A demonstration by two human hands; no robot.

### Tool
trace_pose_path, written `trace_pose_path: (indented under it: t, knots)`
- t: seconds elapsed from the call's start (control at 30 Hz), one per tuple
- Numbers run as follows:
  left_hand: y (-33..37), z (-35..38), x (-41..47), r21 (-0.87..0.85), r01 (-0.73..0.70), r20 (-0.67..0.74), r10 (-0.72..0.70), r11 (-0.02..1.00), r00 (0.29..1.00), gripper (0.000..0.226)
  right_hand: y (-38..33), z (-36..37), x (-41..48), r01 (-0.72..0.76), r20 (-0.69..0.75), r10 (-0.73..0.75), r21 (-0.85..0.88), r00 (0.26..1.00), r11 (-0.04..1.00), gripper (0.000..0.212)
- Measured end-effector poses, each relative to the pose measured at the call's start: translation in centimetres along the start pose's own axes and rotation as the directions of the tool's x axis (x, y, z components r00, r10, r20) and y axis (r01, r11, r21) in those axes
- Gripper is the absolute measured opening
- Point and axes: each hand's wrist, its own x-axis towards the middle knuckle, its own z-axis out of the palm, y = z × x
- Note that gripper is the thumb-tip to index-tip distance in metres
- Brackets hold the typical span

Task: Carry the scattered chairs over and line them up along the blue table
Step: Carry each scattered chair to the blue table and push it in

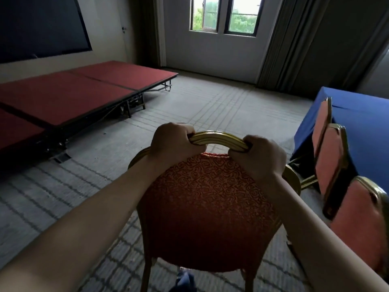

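Note:
A chair (208, 205) with a round red patterned back and a gold frame is right in front of me. My left hand (173, 142) and my right hand (257, 157) both grip the gold top rail of its back, left and right of the middle. The blue table (366, 131) stands at the right edge, covered with a blue cloth. Three red-backed gold chairs are lined along its near side: the far chair (321, 123), the middle chair (332, 163) and the near chair (357, 220). The held chair's seat and feet are hidden below its back.
A low red stage platform (69, 95) on black metal legs fills the left side. Grey striped carpet (221, 106) stretches ahead to a wall with two windows (223, 15). Dark curtains (280, 45) hang at the right. A blue trouser leg (185, 281) shows below the chair.

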Motion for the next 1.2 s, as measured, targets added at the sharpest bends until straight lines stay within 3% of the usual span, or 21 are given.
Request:
trace_pose_path:
  t: [0.53, 0.97, 1.2]
  knots:
    - [-10.9, 25.1, 46.0, -0.041, -0.158, 0.018, 0.159, 0.987, 0.987, 0.028, 12.4, 20.0, 43.9, -0.129, -0.072, 0.126, -0.028, 0.989, 0.991, 0.028]
    - [-18.0, 45.5, 81.2, -0.047, -0.110, -0.002, 0.110, 0.993, 0.994, 0.029, 24.7, 36.1, 81.0, -0.097, -0.036, 0.096, -0.019, 0.995, 0.995, 0.028]
    - [-21.8, 58.8, 101.1, -0.063, -0.153, 0.008, 0.153, 0.986, 0.988, 0.035, 32.8, 46.0, 100.4, -0.127, -0.093, 0.122, -0.045, 0.988, 0.991, 0.030]
